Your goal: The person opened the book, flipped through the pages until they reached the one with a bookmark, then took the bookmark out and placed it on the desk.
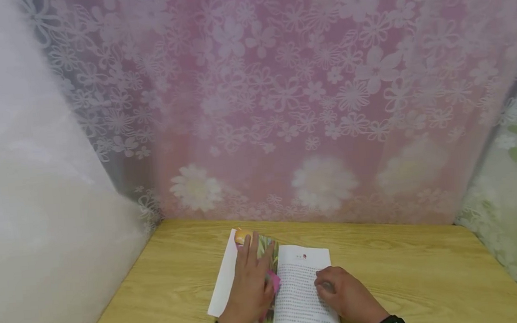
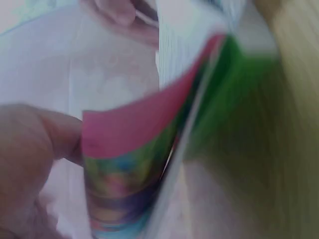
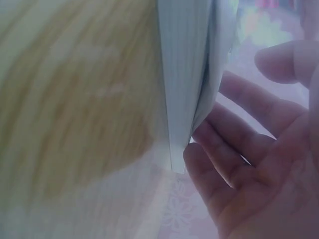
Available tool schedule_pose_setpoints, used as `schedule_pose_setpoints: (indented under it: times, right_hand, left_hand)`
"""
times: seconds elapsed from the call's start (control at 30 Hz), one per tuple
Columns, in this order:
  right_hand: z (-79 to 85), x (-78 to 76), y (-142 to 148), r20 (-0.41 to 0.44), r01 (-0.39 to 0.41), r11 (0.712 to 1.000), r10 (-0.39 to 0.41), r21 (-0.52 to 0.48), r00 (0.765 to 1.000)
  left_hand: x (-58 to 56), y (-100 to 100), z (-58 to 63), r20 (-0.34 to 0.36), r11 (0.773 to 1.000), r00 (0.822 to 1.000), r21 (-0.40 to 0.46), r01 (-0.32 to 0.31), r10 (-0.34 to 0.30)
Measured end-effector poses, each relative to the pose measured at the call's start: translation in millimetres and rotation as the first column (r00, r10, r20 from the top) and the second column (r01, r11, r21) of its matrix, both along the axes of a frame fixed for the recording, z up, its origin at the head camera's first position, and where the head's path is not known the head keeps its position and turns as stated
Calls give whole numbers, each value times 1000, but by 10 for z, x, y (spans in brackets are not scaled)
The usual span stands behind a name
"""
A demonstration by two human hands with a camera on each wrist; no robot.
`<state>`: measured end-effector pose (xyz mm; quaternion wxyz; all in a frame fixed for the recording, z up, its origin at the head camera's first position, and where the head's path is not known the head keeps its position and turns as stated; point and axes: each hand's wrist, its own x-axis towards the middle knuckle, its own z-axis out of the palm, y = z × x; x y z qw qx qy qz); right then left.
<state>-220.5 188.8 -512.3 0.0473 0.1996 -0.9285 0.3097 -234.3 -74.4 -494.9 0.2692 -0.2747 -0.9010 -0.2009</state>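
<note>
An open book (image 1: pixel 304 293) lies on the table, with a picture page on the left and printed text on the right. Across the picture page rests my left hand (image 1: pixel 251 282), its fingers straight and spread. In the left wrist view a curved pink-edged page (image 2: pixel 134 129) rises beside the left hand (image 2: pixel 30 154). My right hand (image 1: pixel 346 293) is at the text page's outer edge. The right wrist view shows relaxed fingers of that hand (image 3: pixel 259 164) touching the edge of the page block (image 3: pixel 182 84), the thumb held apart.
The book lies on a yellow wood-grain table (image 1: pixel 410 271). A pink flowered curtain (image 1: pixel 281 105) hangs behind it. Pale sheeting (image 1: pixel 40 197) covers the left side, and a white and green flowered cloth (image 1: pixel 514 213) hangs at the right.
</note>
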Motion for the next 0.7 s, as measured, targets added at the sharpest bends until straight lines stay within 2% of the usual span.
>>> schedule_pose_setpoints:
  times: [0.07, 0.17, 0.27, 0.37, 0.43, 0.53, 0.6, 0.7]
  right_hand:
    - [14, 9, -22, -20, 10, 1000, -10, 26, 1000]
    - [27, 12, -56, -45, 22, 997, -19, 69, 999]
    - [12, -1, -51, -87, 37, 993, -27, 115, 996]
    - [-4, -23, -34, -116, 47, 988, -30, 145, 993]
    - [-17, -34, -29, -102, 50, 987, -34, 150, 994]
    - [-28, -29, -30, -73, 48, 988, -37, 149, 997]
    - [-35, -21, -34, -78, 42, 988, -30, 152, 996]
    - [-45, -11, -36, -106, 37, 986, -20, 161, 994]
  left_hand:
    - [-13, -89, 37, -22, 995, 998, -81, 55, -57]
    - [-8, -212, 101, -9, 986, 993, -122, 113, -115]
    - [24, -289, 161, 49, 990, 994, -102, 100, -95]
    - [72, -325, 195, 179, 994, 983, -93, 60, -43]
    - [109, -319, 176, 260, 992, 966, -121, 28, 4]
    - [128, -268, 101, 292, 984, 955, -181, 7, 47]
    - [118, -206, 44, 288, 980, 957, -200, 21, 38]
    - [106, -90, 4, 296, 975, 955, -201, 97, -34]
